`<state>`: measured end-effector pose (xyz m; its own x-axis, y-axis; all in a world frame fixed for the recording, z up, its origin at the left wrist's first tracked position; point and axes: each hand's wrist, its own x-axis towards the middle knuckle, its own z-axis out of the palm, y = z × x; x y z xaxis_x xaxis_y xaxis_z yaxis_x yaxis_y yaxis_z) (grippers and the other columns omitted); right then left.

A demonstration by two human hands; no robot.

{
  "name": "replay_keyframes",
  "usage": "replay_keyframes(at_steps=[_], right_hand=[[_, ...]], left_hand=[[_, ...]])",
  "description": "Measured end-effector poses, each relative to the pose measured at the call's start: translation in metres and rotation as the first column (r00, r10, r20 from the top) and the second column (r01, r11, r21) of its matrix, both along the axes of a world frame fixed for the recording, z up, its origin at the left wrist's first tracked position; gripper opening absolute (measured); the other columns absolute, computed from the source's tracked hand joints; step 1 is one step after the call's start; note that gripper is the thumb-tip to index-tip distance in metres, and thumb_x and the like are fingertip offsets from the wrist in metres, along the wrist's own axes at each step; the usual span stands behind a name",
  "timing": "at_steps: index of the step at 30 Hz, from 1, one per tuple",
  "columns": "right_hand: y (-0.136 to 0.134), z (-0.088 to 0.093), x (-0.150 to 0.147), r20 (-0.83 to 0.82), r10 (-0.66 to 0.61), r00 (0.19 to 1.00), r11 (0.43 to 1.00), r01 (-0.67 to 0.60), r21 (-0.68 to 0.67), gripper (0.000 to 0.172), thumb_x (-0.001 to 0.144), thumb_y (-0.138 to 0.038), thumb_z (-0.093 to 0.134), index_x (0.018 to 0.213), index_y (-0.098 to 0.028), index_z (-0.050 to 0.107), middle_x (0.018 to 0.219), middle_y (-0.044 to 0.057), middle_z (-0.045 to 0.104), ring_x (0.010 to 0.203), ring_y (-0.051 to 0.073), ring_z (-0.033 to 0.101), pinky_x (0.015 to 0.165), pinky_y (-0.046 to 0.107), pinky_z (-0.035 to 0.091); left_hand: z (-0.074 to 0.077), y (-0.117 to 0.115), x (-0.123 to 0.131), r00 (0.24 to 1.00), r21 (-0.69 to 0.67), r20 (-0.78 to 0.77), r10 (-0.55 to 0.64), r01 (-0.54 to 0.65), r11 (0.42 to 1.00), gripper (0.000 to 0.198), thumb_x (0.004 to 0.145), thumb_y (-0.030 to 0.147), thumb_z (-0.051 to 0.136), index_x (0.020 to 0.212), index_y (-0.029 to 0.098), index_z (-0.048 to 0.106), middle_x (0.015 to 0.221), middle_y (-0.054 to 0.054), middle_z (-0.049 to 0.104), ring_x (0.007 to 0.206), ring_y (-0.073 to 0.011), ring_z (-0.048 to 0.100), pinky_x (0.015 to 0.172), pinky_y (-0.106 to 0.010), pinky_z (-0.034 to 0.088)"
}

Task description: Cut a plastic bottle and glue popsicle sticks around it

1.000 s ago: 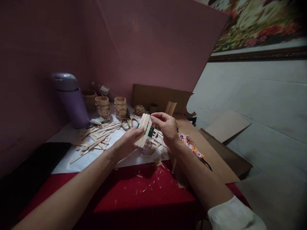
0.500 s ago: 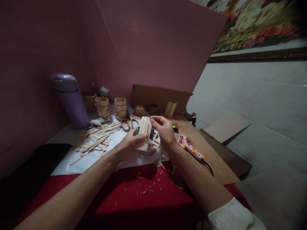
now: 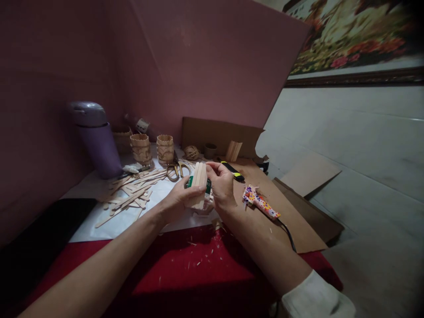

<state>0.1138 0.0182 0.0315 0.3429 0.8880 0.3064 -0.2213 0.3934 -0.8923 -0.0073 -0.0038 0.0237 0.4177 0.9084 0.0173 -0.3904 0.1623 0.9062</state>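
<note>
My left hand is closed round a clear plastic container with a green label, held above the table. Wooden craft sticks stand side by side along its near face, my left thumb lying across them. My right hand is closed in a pinch at the upper right edge of this row, on the rightmost craft stick; its fingertips partly hide that stick. Behind the container lie scissors with gold-coloured handles. A flower-patterned glue gun rests right of my right hand, and a yellow-and-black utility knife lies beyond it.
Loose craft sticks are heaped on white paper at left. Two stick-covered cups, a purple flask, a twine ball and a joined stick panel stand behind. Cardboard covers the right side; wood scraps dot the red cloth.
My right hand has moved slightly left and in against the container, bringing the rightmost stick closer to the row. The utility knife shows more fully now. The view has shifted a little.
</note>
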Motion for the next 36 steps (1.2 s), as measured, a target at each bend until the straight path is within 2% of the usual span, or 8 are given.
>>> replay_keyframes(at_steps=[3, 6, 8, 11, 14, 17, 29, 36], right_hand=[[0.000, -0.001, -0.001, 0.064, -0.011, 0.998, 1.000, 0.010, 0.013, 0.025, 0.074, -0.040, 0.069, 0.084, -0.018, 0.065, 0.079, 0.001, 0.066, 0.074, 0.017, 0.060, 0.073, 0.033, 0.049], [-0.007, 0.001, 0.001, 0.228, -0.152, 0.962, 0.985, 0.129, 0.112, 0.027, 0.087, -0.043, 0.056, 0.094, -0.018, 0.066, 0.090, 0.005, 0.067, 0.086, 0.020, 0.061, 0.081, 0.037, 0.049], [-0.017, 0.002, 0.003, 0.387, -0.291, 0.875, 0.942, 0.190, 0.279, 0.024, 0.092, -0.036, 0.051, 0.096, -0.019, 0.067, 0.097, 0.007, 0.066, 0.095, 0.021, 0.060, 0.088, 0.039, 0.047], [-0.037, 0.002, 0.005, 0.555, -0.460, 0.693, 0.846, 0.152, 0.511, 0.019, 0.093, -0.024, 0.050, 0.091, -0.020, 0.069, 0.098, 0.007, 0.064, 0.098, 0.022, 0.058, 0.091, 0.043, 0.045], [-0.051, -0.003, 0.007, 0.599, -0.567, 0.565, 0.774, 0.117, 0.623, 0.018, 0.091, -0.018, 0.053, 0.093, -0.020, 0.070, 0.102, 0.009, 0.063, 0.101, 0.025, 0.057, 0.091, 0.047, 0.044], [-0.055, -0.007, 0.006, 0.633, -0.599, 0.490, 0.746, 0.054, 0.664, 0.021, 0.088, -0.014, 0.055, 0.097, -0.022, 0.071, 0.108, 0.009, 0.064, 0.105, 0.027, 0.055, 0.093, 0.050, 0.043], [-0.055, -0.013, 0.005, 0.662, -0.605, 0.443, 0.728, -0.029, 0.685, 0.028, 0.083, -0.013, 0.055, 0.105, -0.022, 0.070, 0.115, 0.009, 0.063, 0.110, 0.030, 0.050, 0.094, 0.053, 0.042], [-0.053, -0.008, 0.009, 0.639, -0.587, 0.496, 0.728, -0.021, 0.685, 0.025, 0.086, -0.016, 0.059, 0.109, -0.021, 0.069, 0.111, 0.009, 0.065, 0.107, 0.027, 0.054, 0.094, 0.050, 0.045]], left_hand=[[0.002, 0.000, 0.001, 1.000, -0.006, 0.016, 0.022, -0.022, 1.000, 0.057, 0.060, 0.029, 0.084, 0.109, 0.014, 0.059, 0.081, -0.003, 0.068, 0.060, -0.0128, 0.061, 0.050, -0.022, 0.049], [0.007, -0.001, 0.000, 0.998, -0.047, 0.031, 0.054, -0.052, 0.998, 0.052, 0.060, 0.028, 0.083, 0.105, 0.015, 0.060, 0.081, -0.003, 0.068, 0.061, -0.0150, 0.062, 0.051, -0.025, 0.051], [0.011, -0.001, -0.001, 0.995, -0.074, 0.044, 0.089, -0.085, 0.994, 0.050, 0.059, 0.028, 0.082, 0.103, 0.015, 0.062, 0.080, -0.003, 0.069, 0.063, -0.0167, 0.063, 0.051, -0.026, 0.052], [0.015, -0.001, -0.004, 0.984, -0.084, 0.086, 0.158, -0.151, 0.985, 0.046, 0.059, 0.027, 0.081, 0.100, 0.016, 0.064, 0.080, -0.002, 0.068, 0.065, -0.0165, 0.063, 0.050, -0.025, 0.051], [0.016, -0.001, -0.006, 0.966, -0.080, 0.135, 0.220, -0.211, 0.974, 0.042, 0.061, 0.027, 0.081, 0.098, 0.016, 0.065, 0.081, -0.002, 0.068, 0.067, -0.0159, 0.063, 0.052, -0.024, 0.052], [0.014, 0.000, -0.008, 0.958, -0.062, 0.171, 0.232, -0.225, 0.972, 0.043, 0.063, 0.028, 0.082, 0.101, 0.017, 0.065, 0.083, -0.001, 0.068, 0.068, -0.0145, 0.063, 0.050, -0.022, 0.050], [0.015, -0.001, -0.008, 0.955, -0.043, 0.167, 0.246, -0.242, 0.969, 0.045, 0.063, 0.029, 0.084, 0.101, 0.017, 0.063, 0.082, 0.000, 0.066, 0.066, -0.0127, 0.061, 0.050, -0.020, 0.048], [0.013, 0.002, -0.008, 0.955, -0.030, 0.173, 0.239, -0.238, 0.971, 0.044, 0.066, 0.031, 0.081, 0.103, 0.016, 0.061, 0.083, -0.001, 0.066, 0.065, -0.0124, 0.060, 0.049, -0.020, 0.047]])
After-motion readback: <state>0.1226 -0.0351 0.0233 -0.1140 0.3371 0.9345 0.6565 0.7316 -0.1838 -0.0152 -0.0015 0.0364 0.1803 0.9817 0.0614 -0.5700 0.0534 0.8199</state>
